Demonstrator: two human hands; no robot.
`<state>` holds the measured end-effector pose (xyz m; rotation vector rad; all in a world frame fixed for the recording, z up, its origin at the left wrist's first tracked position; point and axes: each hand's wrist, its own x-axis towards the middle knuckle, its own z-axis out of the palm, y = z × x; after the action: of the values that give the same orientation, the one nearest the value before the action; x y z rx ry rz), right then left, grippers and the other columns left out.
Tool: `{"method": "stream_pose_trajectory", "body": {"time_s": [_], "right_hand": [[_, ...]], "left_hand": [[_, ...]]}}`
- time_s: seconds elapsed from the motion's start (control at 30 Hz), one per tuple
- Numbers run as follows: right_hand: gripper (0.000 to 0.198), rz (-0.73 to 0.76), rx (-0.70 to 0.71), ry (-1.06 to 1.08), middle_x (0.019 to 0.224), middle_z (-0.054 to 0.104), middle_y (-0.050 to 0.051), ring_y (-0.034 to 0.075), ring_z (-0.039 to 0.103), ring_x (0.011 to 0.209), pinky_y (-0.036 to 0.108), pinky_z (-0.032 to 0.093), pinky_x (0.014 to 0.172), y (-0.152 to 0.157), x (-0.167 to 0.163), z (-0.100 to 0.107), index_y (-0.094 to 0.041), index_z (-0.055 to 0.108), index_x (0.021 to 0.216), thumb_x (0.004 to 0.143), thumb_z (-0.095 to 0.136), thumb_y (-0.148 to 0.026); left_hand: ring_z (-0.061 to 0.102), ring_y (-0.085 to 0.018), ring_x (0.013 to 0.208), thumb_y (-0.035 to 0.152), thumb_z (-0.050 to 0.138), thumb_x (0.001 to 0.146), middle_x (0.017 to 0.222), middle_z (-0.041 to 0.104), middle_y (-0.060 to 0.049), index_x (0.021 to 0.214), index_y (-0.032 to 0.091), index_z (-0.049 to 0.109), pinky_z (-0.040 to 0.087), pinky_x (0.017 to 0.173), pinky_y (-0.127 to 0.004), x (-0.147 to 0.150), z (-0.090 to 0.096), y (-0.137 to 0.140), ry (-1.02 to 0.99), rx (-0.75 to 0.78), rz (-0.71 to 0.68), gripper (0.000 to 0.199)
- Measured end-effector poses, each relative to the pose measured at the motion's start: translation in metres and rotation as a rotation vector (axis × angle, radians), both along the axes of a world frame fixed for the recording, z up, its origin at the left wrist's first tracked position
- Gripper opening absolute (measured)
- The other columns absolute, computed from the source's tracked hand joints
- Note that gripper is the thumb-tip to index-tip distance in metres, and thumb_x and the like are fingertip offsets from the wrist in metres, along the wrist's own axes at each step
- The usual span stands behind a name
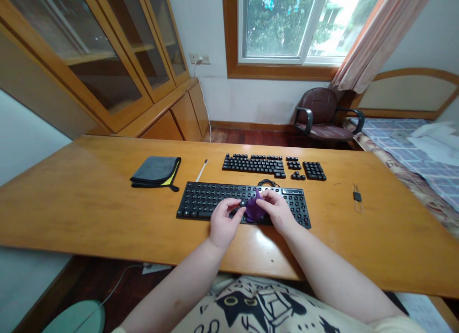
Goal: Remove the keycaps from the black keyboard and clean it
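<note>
A small black keycap (pixel 243 203) is pinched between the thumb and fingers of my left hand (pixel 225 219). Purple cloth (pixel 255 209) hangs bunched from my right hand (pixel 278 209), whose thumb and fingers are closed on it; its near edge comes close to the keycap. Both hands are over a black keyboard base (pixel 204 199) with most of its caps off, and they hide its middle. Beyond it, loose black keycaps (pixel 253 164) lie grouped in keyboard layout, with a separate number-pad block (pixel 314 171) at their right.
A folded grey cloth (pixel 156 170) with a yellow inner side lies left, beside a white brush (pixel 202 170). A wire keycap puller (pixel 357 197) is at the right. The keyboard's coiled cable (pixel 268 183) sits behind it. Past the wooden desk (pixel 107 213) stands an office chair (pixel 321 113).
</note>
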<state>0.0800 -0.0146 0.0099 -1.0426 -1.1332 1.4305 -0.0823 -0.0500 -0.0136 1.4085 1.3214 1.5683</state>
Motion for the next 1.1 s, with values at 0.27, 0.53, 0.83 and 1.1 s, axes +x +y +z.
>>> {"method": "stream_pose_trajectory", "body": {"time_s": [0.27,0.53,0.83,1.1], "right_hand": [[0.032,0.230,-0.125,0.263,0.073,0.063,-0.002,0.012,0.061,0.060,0.030,0.054,0.062,-0.010,-0.012,-0.007,-0.022,0.061,0.088,0.062,0.077,-0.032],[0.027,0.179,0.150,0.036,0.091,0.066,0.003,0.017,0.062,0.087,0.035,0.051,0.082,-0.006,-0.008,-0.008,-0.024,0.073,0.084,0.059,0.079,-0.033],[0.027,0.195,0.382,-0.134,0.088,0.070,0.005,0.020,0.063,0.084,0.037,0.050,0.081,-0.009,-0.001,-0.001,-0.028,0.074,0.088,0.066,0.074,-0.043],[0.017,0.090,0.483,-0.254,0.086,0.072,0.005,0.020,0.065,0.079,0.037,0.052,0.075,-0.012,0.000,-0.004,-0.030,0.074,0.090,0.076,0.066,-0.036]], "left_hand": [[0.064,-0.018,0.083,0.027,0.070,0.070,0.088,0.065,-0.006,0.086,0.017,0.066,0.054,0.078,-0.031,0.000,0.000,-0.001,-0.024,-0.058,-0.003,0.020],[0.064,-0.017,0.076,0.023,0.070,0.069,0.082,0.068,-0.005,0.081,0.019,0.070,0.054,0.072,-0.029,-0.001,0.008,-0.005,0.020,0.040,-0.052,0.013],[0.064,-0.016,0.070,0.027,0.071,0.068,0.073,0.070,-0.003,0.073,0.022,0.072,0.055,0.070,-0.031,-0.003,0.011,-0.009,0.146,0.094,-0.052,0.006],[0.064,-0.016,0.070,0.022,0.072,0.067,0.076,0.068,-0.004,0.078,0.020,0.072,0.055,0.066,-0.027,-0.001,0.002,-0.009,0.095,0.051,-0.040,0.011]]}}
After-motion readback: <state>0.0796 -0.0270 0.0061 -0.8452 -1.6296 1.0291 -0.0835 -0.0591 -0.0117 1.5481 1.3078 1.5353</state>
